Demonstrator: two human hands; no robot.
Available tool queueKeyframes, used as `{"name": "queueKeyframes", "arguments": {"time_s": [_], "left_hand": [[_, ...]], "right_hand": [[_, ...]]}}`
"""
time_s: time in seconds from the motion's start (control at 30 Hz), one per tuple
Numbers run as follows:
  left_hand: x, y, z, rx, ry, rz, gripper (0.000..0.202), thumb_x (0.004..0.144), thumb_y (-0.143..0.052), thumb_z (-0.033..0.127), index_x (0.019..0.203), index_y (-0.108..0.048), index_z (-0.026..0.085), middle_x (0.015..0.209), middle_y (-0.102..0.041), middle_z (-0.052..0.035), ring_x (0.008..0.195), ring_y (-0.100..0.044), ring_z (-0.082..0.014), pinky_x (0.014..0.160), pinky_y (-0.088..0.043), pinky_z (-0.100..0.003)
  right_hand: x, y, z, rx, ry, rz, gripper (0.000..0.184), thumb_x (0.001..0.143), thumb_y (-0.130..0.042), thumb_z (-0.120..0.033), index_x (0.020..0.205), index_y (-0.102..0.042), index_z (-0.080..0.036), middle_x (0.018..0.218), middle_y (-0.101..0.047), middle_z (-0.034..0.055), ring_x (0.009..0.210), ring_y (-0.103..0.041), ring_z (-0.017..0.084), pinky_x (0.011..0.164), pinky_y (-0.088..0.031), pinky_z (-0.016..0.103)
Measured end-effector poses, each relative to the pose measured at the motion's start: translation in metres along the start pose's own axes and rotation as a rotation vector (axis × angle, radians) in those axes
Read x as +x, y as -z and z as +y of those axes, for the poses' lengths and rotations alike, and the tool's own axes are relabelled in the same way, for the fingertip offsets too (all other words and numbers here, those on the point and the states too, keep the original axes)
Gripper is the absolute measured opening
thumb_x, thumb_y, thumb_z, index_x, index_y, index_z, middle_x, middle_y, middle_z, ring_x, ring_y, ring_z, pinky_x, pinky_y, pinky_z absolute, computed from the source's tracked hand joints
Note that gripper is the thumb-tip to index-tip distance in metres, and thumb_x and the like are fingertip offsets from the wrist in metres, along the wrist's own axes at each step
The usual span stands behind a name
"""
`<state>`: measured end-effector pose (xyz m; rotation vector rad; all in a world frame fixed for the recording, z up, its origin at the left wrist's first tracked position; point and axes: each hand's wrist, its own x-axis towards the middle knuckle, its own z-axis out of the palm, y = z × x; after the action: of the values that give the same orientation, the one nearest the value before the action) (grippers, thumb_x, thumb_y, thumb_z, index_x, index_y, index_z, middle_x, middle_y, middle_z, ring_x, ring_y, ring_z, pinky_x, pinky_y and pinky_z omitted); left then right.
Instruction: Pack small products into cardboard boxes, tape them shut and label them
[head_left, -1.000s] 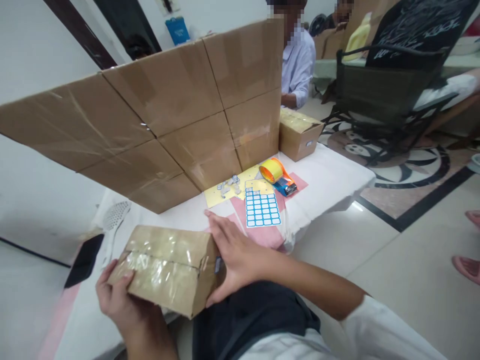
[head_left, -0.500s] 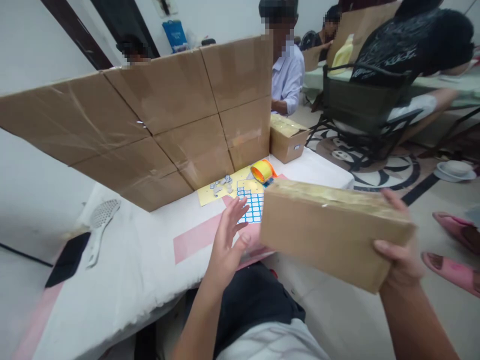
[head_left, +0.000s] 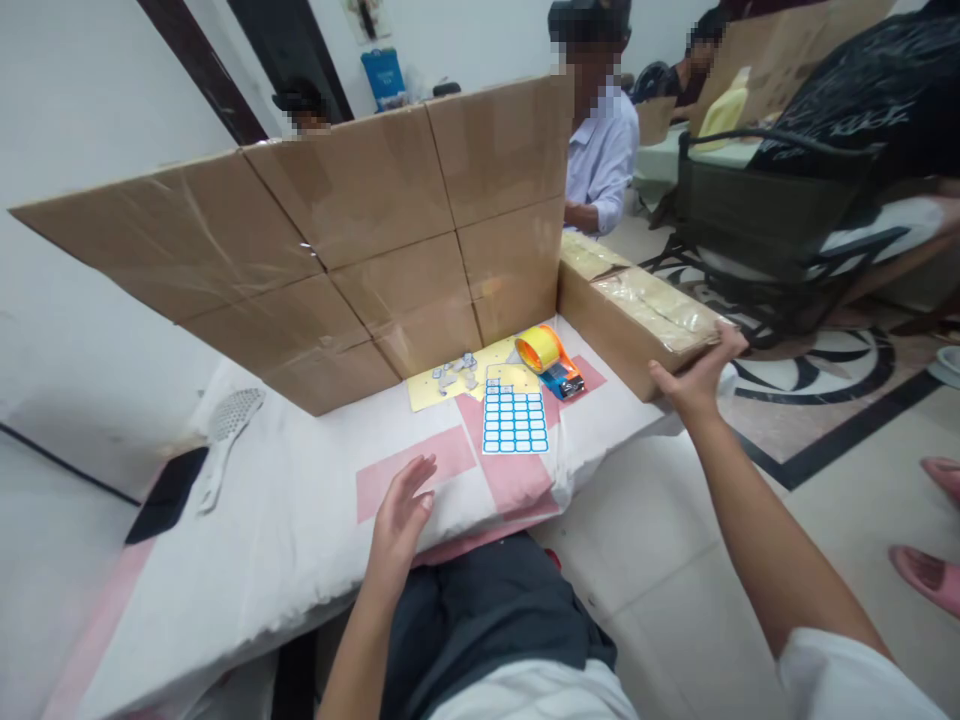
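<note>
My right hand (head_left: 697, 382) grips the near end of a taped cardboard box (head_left: 622, 325), thumb on its side and fingers over the far corner. This box rests along the right edge of the table, end to end with another cardboard box (head_left: 589, 255) behind it. My left hand (head_left: 401, 515) hovers over the table's front edge, fingers apart and holding nothing. Between the hands lies a sheet of blue-bordered labels (head_left: 515, 422). Just behind it sits an orange tape dispenser (head_left: 541, 352) with a yellow roll. A yellow sheet (head_left: 421, 394) carries small scraps (head_left: 454, 375).
A tall cardboard panel (head_left: 390, 250) stands across the back of the table (head_left: 300, 500). At left lie a white perforated paddle (head_left: 231, 425) and a flat black object (head_left: 169, 497). A person in a light shirt (head_left: 609, 150) is behind the panel; a folding chair (head_left: 757, 215) stands right.
My right hand has set the cardboard box down on the table's right edge, in line with the other box. My left hand has drawn back to the left, and the view has shifted right.
</note>
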<state>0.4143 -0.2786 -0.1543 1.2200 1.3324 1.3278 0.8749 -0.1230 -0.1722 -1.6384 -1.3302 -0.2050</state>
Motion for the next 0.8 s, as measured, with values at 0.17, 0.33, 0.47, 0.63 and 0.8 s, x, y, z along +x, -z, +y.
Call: {"name": "queueKeyframes", "arguments": {"time_s": [0.17, 0.33, 0.47, 0.63, 0.8], "left_hand": [[0.006, 0.009, -0.015, -0.015, -0.005, 0.049, 0.052, 0.087, -0.071, 0.050, 0.131, -0.063, 0.024, 0.143, -0.063, -0.0153, 0.131, -0.061, -0.0319, 0.108, -0.049, -0.046], [0.014, 0.022, -0.021, -0.017, -0.015, 0.061, 0.052, 0.085, -0.074, 0.050, 0.128, -0.065, 0.023, 0.139, -0.066, -0.0156, 0.127, -0.065, -0.0325, 0.108, -0.050, -0.048], [0.019, 0.041, -0.027, 0.000, -0.045, 0.076, 0.053, 0.084, -0.075, 0.049, 0.127, -0.065, 0.021, 0.137, -0.066, -0.0165, 0.124, -0.066, -0.0320, 0.105, -0.053, -0.047], [0.019, 0.097, -0.036, 0.087, -0.050, 0.176, 0.051, 0.087, -0.070, 0.049, 0.128, -0.063, 0.020, 0.133, -0.068, -0.0160, 0.117, -0.069, -0.0290, 0.096, -0.056, -0.042], [0.049, 0.183, -0.030, 0.169, -0.049, 0.418, 0.045, 0.078, -0.076, 0.047, 0.111, -0.068, 0.018, 0.111, -0.075, -0.0120, 0.094, -0.071, -0.0230, 0.085, -0.055, -0.036]], "right_hand": [[0.018, -0.022, -0.005, -0.042, -0.027, -0.095, 0.114, 0.067, -0.069, -0.050, 0.154, -0.008, -0.008, 0.154, -0.019, 0.0273, 0.151, -0.019, 0.035, 0.122, -0.022, 0.056], [0.041, -0.039, -0.018, -0.099, -0.088, -0.232, 0.123, 0.073, -0.073, -0.048, 0.159, 0.001, -0.002, 0.163, -0.003, 0.0346, 0.158, -0.005, 0.038, 0.120, -0.024, 0.055], [0.065, -0.031, -0.039, -0.186, -0.157, -0.424, 0.135, 0.075, -0.078, -0.054, 0.161, 0.010, 0.000, 0.160, -0.013, 0.0429, 0.148, -0.034, 0.044, 0.105, -0.039, 0.048], [0.060, 0.008, -0.075, -0.533, -0.297, -0.580, 0.133, 0.076, -0.073, -0.069, 0.161, -0.004, 0.006, 0.113, -0.065, 0.0403, 0.090, -0.070, 0.042, 0.066, -0.038, 0.044], [-0.048, 0.011, -0.118, -0.158, 0.054, -0.327, 0.042, 0.089, -0.068, -0.043, 0.119, -0.071, -0.014, 0.070, -0.070, 0.0084, 0.059, -0.062, 0.022, 0.057, -0.041, 0.035]]}}
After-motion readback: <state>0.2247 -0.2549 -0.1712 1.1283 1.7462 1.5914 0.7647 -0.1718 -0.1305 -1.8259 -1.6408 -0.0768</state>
